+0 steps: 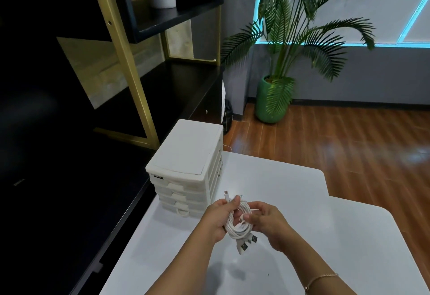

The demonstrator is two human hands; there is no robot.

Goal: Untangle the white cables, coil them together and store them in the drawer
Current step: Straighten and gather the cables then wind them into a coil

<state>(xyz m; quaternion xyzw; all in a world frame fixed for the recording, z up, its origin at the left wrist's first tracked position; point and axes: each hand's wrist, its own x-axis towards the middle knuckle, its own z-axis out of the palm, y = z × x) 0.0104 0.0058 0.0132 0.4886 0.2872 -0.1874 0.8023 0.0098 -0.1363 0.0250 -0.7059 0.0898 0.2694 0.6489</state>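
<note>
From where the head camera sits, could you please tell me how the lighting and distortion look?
Head view: the shelf unit on the left is nearly black; the white table is evenly lit, with soft shadows under the hands; the wood floor shows glare; wide-angle bending curves the gold frame; the coiled cables are sharp.

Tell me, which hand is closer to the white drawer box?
The left hand. It grips the coiled white cables just in front of the drawer box; the right hand holds the coil's far side.

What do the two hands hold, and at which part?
Both hold the coiled white cables: the left hand grips the coil's left side, and the right hand pinches a strand at its right side.
</note>
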